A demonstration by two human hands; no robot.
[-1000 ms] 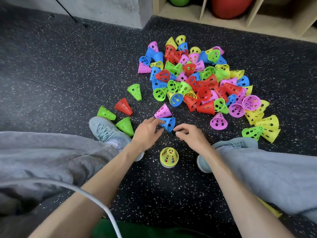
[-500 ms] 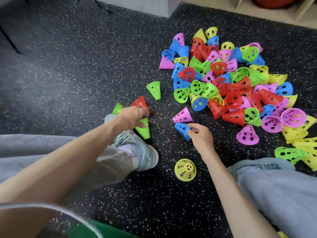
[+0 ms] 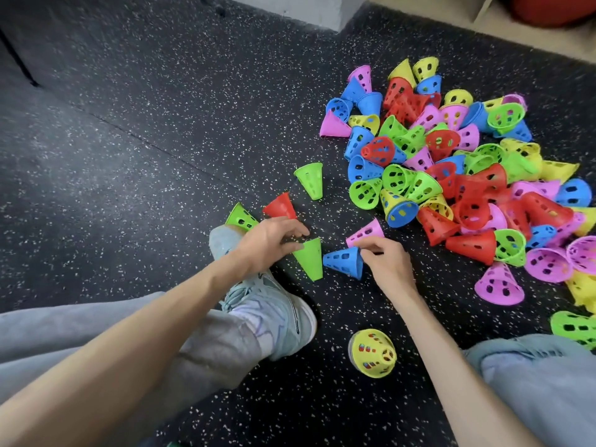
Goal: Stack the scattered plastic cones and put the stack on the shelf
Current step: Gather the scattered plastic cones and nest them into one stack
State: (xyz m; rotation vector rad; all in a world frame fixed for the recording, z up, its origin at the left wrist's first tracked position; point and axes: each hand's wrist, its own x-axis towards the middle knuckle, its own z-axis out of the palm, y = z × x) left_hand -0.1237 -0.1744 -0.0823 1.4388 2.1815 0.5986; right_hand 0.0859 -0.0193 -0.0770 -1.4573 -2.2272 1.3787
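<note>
Left hand (image 3: 267,241) pinching solid green plastic cone (image 3: 309,258); right hand (image 3: 385,261) pinching perforated blue plastic cone (image 3: 343,262), lying sideways, tip pointing toward green one just left.

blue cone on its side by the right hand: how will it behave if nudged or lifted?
The blue cone lies on its side, so a nudge would probably roll it in an arc around its narrow end. Thin perforated plastic suggests it is light and fairly stiff. The right hand pinches its wide rim, and the holes likely offer extra purchase.
</note>
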